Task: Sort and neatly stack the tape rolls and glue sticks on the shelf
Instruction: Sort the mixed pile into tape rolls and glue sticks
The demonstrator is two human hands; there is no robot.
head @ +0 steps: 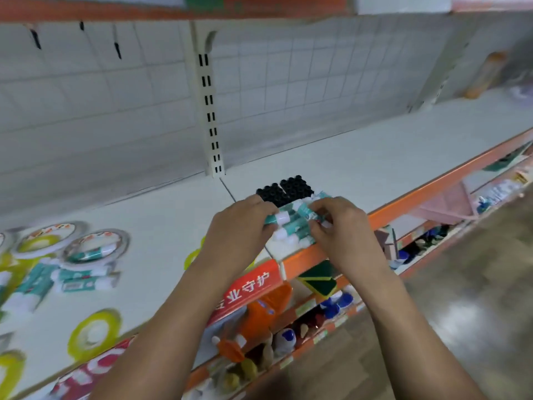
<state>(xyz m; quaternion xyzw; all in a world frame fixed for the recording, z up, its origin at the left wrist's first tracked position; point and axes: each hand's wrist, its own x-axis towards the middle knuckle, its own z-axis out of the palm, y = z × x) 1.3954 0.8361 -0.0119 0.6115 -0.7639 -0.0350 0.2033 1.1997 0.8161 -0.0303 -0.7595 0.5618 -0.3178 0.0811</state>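
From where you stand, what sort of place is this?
Probably a stationery shop aisle: a white metal shelf with an orange front rail, a white wire-grid back panel, teal-and-white glue sticks gripped by left hand and right hand, yellow tape rolls farther left.

Single head-worn wide-angle view, forward and down, close above the white shelf [346, 157]

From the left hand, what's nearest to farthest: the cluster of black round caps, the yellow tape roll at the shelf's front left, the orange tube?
1. Cluster of black round caps: just behind the left hand.
2. Yellow tape roll: to its left, near the front edge of the shelf.
3. Orange tube: farthest, at the back far right.
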